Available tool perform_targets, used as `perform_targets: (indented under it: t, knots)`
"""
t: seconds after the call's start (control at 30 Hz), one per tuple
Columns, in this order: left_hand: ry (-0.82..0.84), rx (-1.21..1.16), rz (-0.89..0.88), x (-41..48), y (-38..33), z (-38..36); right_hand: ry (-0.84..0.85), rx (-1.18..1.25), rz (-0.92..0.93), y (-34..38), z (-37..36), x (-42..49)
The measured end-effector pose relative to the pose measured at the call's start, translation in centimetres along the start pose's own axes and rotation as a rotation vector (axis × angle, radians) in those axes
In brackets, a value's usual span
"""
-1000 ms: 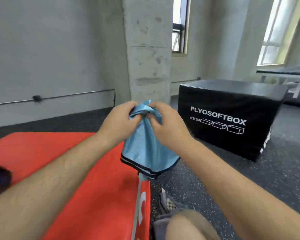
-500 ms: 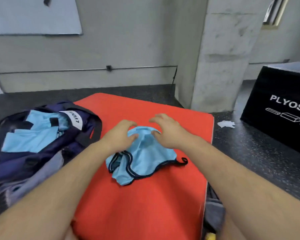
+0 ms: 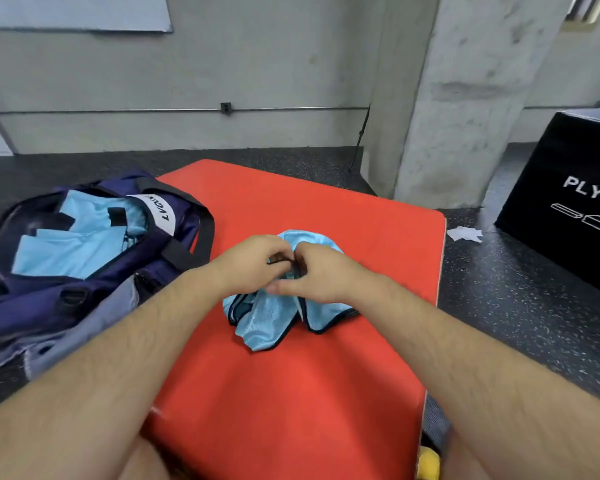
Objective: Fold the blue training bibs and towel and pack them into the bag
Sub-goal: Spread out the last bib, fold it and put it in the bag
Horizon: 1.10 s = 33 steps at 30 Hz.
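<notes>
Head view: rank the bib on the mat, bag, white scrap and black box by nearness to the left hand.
1. The bib, pinched by the left hand, on the mat.
2. The bag, just left, at the mat's edge.
3. The white scrap, on the floor right of the mat.
4. The black box, far right.

Light-blue mesh bib point(image 3: 271, 320), dark-trimmed, lay on red-orange mat point(image 3: 291, 393). Navy bag point(image 3: 94, 289), white label; speckled black floor point(image 3: 520, 313); black box point(image 3: 568, 216), white lettering.
</notes>
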<state>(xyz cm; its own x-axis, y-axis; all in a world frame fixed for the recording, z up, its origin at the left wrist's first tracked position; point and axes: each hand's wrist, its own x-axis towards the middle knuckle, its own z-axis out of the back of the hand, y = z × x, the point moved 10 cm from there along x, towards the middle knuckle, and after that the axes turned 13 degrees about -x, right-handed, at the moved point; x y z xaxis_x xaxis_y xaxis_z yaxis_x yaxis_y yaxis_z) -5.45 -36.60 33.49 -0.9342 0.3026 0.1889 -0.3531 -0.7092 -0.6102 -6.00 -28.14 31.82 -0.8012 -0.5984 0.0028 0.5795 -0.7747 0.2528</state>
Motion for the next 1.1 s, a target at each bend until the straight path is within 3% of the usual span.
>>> perform_targets:
  t: [0.13, 0.33, 0.47, 0.67, 0.87, 1.1]
  knots:
    - [-0.15, -0.08, -0.045, 0.3, -1.1, 2.0, -0.192, -0.047, -0.002, -0.7, 3.4, 0.2]
    - [-0.195, -0.006, 0.074, 0.3, 1.5, 2.8, -0.29, 0.116, -0.022, -3.6, 7.6, -2.0]
    - [-0.288, -0.009, 0.087, 0.8, 1.8, 4.3, -0.361, 0.064, -0.056, -5.7, 9.3, -3.9]
    - [-0.486, -0.026, 0.13, -0.1, 1.2, 9.6, -0.598, 0.028, -0.089, -7.5, 13.9, -7.5]
    - [-0.604, -0.049, 0.172, -2.3, -0.7, 14.8, -0.539, -0.135, -0.173, -11.3, 18.3, -8.2]
    - [-0.554, -0.065, 0.195, -4.7, -4.6, 20.7, -0.506, -0.131, -0.293, -13.5, 24.2, -10.5]
